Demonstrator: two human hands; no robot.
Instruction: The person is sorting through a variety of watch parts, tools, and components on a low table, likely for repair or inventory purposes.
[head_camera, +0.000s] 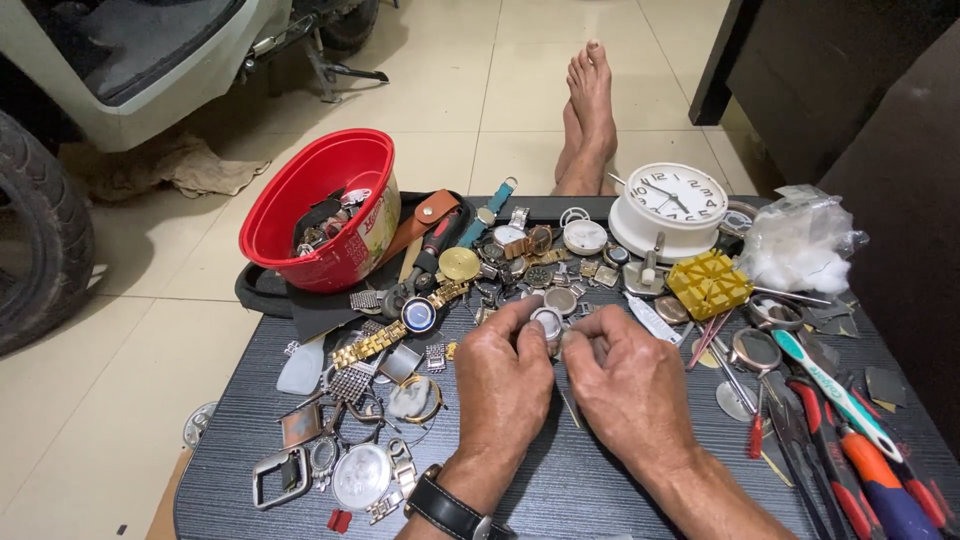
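Observation:
My left hand (503, 385) and my right hand (628, 385) meet over the middle of a dark striped tabletop (560, 490). Between the fingertips of both hands sits a small round silver watch case (547, 322). My left thumb and forefinger pinch its left side, and my right fingers close against its right side. A black wristwatch (447, 508) is strapped on my left wrist. Many loose watch parts lie just beyond the hands.
A red plastic tub (285, 205) of parts tilts at the back left. A white round clock (668, 208), a yellow block (708, 283) and a plastic bag (800, 240) stand at the back right. Screwdrivers and pliers (850, 440) lie right. Gold watch band (372, 345) left.

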